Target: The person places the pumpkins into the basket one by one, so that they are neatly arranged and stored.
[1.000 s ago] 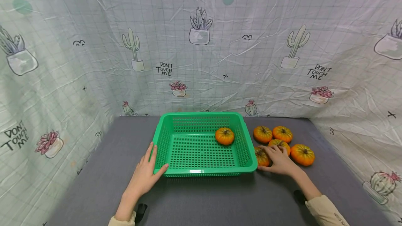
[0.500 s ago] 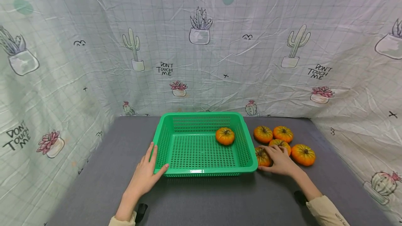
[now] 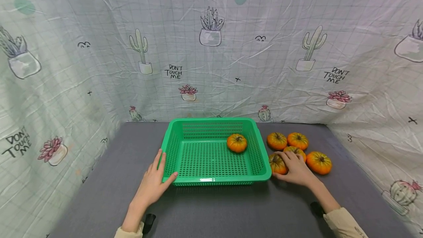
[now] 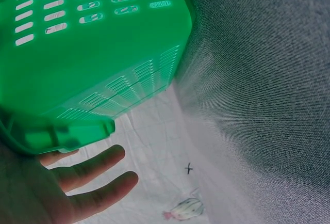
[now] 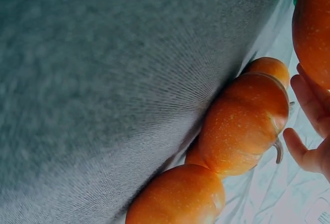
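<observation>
A green plastic basket point(image 3: 214, 180) stands mid-table with one small orange pumpkin point(image 3: 237, 143) inside, at its right. My left hand point(image 3: 151, 186) rests on the basket's front-left corner, fingers straight along the left side and thumb over the rim. In the left wrist view, its fingers point(image 4: 98, 167) extend below the rim. Just right of the basket, my right hand point(image 3: 295, 170) grips another pumpkin point(image 3: 277, 163), fingers over the top and thumb at the near side. The right wrist view shows this held pumpkin point(image 5: 314, 28) apart from the tabletop; its far side is hidden.
Several more pumpkins lie close around the right hand: a back-left one point(image 3: 277, 141), a back-right one point(image 3: 297, 141), a partly covered one point(image 3: 294, 151) and a right one point(image 3: 318, 163). A patterned cloth point(image 3: 231, 61) hangs behind the grey table point(image 3: 218, 212).
The pumpkin in my right hand has shifted slightly up and to the right, away from the basket's side. My left hand and the basket have stayed put.
</observation>
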Motion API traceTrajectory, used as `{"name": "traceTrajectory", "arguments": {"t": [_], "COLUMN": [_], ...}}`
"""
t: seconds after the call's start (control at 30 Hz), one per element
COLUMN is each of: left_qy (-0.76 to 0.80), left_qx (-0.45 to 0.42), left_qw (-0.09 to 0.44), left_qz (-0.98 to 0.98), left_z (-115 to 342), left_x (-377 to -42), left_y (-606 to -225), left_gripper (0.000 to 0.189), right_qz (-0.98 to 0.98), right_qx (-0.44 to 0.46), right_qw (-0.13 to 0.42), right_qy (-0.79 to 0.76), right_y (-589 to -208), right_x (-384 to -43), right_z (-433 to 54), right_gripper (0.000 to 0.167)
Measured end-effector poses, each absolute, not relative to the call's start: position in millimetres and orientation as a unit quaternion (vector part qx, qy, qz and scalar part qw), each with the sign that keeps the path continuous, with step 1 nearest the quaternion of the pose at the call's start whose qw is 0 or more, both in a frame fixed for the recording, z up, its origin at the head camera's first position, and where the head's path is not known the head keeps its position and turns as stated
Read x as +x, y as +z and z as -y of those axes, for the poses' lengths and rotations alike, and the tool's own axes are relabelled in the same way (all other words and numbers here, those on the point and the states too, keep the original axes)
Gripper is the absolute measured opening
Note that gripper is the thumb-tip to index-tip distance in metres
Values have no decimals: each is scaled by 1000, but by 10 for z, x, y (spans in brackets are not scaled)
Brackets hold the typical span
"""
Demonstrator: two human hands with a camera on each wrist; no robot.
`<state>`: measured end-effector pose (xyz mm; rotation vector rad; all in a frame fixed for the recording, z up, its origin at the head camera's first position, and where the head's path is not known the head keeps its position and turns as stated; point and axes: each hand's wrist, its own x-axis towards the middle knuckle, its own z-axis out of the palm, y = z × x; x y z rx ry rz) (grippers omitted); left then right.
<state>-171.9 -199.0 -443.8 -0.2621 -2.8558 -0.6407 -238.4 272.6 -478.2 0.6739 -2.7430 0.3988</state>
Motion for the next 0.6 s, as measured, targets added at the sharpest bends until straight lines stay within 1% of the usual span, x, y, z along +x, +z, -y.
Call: {"name": "traceTrajectory", "arguments": {"t": [0.13,0.43,0.6], "left_qy": [-216,-219,-218], "left_qx": [-89,-89,-89], "left_qw": [103,106,105], "left_qz": [967,966,966], "left_z": [1993,1995,1991], "left_x": [-1721,-1736,-1733], "left_y": [-4437,-4451,-4458], "left_gripper": [81,80,81], "right_qz": [950,945,940], "right_qx": [233,234,239], "right_qw": [149,144,157], "right_qy": [143,179,189], "right_y": [-4760,-4707,-4685], "right_x": [-2386,-2362,-2346], "right_z": [-2707,-2675,-2646], "right_gripper": [68,71,73]}}
